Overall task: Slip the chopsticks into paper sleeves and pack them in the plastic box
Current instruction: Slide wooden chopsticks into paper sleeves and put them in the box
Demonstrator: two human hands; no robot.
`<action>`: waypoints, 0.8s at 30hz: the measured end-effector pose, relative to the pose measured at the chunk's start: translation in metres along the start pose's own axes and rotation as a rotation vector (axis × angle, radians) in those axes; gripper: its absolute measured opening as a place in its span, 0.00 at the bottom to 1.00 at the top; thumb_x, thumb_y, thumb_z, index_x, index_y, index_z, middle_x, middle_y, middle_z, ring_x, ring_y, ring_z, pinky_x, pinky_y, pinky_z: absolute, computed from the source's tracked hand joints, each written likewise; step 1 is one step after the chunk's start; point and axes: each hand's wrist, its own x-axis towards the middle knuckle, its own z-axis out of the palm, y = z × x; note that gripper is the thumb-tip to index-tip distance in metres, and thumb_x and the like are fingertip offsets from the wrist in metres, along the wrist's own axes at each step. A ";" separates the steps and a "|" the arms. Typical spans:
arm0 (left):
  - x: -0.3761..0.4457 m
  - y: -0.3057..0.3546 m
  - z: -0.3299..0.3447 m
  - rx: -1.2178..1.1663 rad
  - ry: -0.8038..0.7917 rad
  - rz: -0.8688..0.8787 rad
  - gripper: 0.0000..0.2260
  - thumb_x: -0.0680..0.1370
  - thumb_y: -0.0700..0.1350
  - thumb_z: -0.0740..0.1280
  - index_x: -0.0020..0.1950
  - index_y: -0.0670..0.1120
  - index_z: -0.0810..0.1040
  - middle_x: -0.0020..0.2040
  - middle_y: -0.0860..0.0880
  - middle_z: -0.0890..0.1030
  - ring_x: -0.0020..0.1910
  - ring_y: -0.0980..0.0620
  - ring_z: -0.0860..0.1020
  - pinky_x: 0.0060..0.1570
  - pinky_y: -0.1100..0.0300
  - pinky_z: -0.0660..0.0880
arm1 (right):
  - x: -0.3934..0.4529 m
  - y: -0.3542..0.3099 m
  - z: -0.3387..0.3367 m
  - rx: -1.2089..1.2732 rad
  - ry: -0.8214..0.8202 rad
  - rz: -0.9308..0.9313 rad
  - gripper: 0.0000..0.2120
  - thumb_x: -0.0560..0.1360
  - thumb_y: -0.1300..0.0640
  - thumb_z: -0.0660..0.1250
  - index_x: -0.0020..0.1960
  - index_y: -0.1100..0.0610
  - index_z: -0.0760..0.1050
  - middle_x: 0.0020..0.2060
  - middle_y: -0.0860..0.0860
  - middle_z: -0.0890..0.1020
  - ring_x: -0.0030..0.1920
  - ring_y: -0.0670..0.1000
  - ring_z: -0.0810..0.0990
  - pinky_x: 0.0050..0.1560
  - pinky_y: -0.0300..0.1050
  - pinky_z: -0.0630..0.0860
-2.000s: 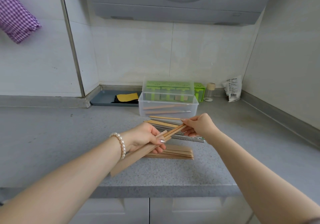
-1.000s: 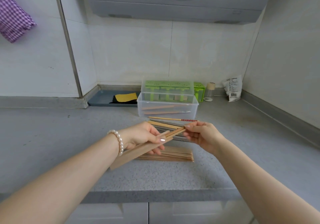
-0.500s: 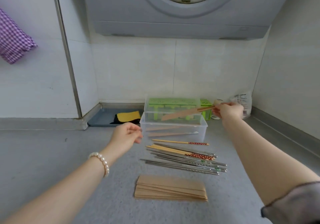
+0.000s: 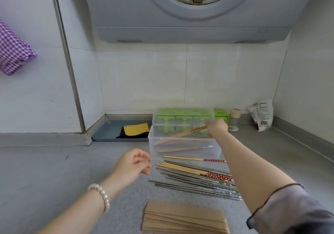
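Since half a second ago my right hand [image 4: 216, 127] has lowered the sleeved chopsticks [image 4: 188, 134] from above the plastic box [image 4: 184, 146] down into it; it pinches their bare ends, its fingers hidden from me. Sleeved pairs already inside show only dimly through the clear wall. My paper sleeves [image 4: 184, 217] are cut off by the bottom edge (front of the worktop [image 4: 54, 176]). Loose chopsticks [image 4: 195, 177] lie between sleeves and box. Behind the box stands a green rack [image 4: 219, 114] against the tiled wall, under a grey hood. My left hand [image 4: 132, 166] hovers left of the box, fingers loosely curled, holding nothing.
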 end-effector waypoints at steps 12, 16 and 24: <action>-0.015 0.009 0.010 -0.018 -0.089 0.006 0.07 0.78 0.39 0.63 0.53 0.49 0.74 0.46 0.49 0.83 0.41 0.53 0.82 0.41 0.65 0.76 | 0.001 0.009 -0.066 -0.236 0.082 -0.227 0.17 0.79 0.52 0.54 0.54 0.64 0.73 0.49 0.62 0.78 0.53 0.62 0.77 0.44 0.44 0.66; -0.023 0.015 0.017 -0.033 -0.123 -0.016 0.06 0.77 0.38 0.64 0.53 0.47 0.74 0.46 0.47 0.82 0.39 0.53 0.82 0.38 0.67 0.76 | -0.018 0.038 -0.090 -0.255 0.108 -0.206 0.13 0.78 0.55 0.57 0.53 0.62 0.74 0.48 0.60 0.77 0.49 0.59 0.75 0.43 0.42 0.65; -0.042 0.019 0.042 0.068 -0.220 0.026 0.04 0.76 0.38 0.65 0.44 0.47 0.78 0.43 0.48 0.82 0.39 0.55 0.81 0.43 0.66 0.77 | -0.069 0.099 -0.083 -0.427 -0.243 -0.189 0.09 0.72 0.59 0.71 0.51 0.61 0.82 0.43 0.56 0.83 0.40 0.51 0.77 0.41 0.41 0.73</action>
